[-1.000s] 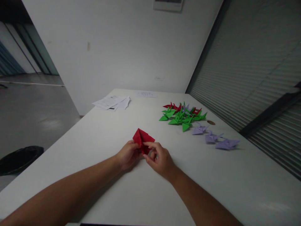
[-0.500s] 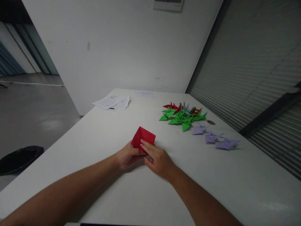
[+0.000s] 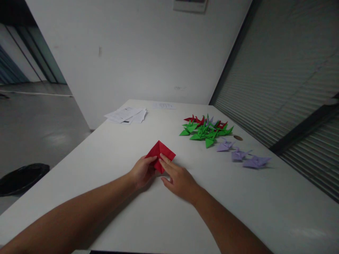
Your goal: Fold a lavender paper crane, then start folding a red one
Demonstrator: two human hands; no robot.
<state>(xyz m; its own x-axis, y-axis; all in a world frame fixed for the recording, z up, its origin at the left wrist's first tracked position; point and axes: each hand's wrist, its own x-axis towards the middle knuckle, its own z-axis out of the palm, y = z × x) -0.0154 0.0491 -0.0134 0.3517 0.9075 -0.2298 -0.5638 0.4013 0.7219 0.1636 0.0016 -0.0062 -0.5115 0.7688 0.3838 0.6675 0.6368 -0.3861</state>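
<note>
A folded red origami paper (image 3: 159, 150) with a crease down its middle is tilted up above the table in front of me. My left hand (image 3: 143, 171) grips its left side, thumb on the top face and fingers underneath. The outstretched fingers of my right hand (image 3: 178, 178) lie on the paper's lower right part. Its thumb stands apart from them, off the paper's bottom corner. The paper's underside is hidden.
Folded green cranes (image 3: 202, 133), with red and purple ones among them, cluster at the right rear. Three purple cranes (image 3: 239, 155) lie nearer, beside a brown disc (image 3: 237, 138). Printed sheets (image 3: 125, 114) rest at the back left. A black-lined bin (image 3: 23, 179) stands left of the table.
The red paper has spread flatter and wider. My left thumb has moved up onto its face, and my right thumb has come away from its lower edge.
</note>
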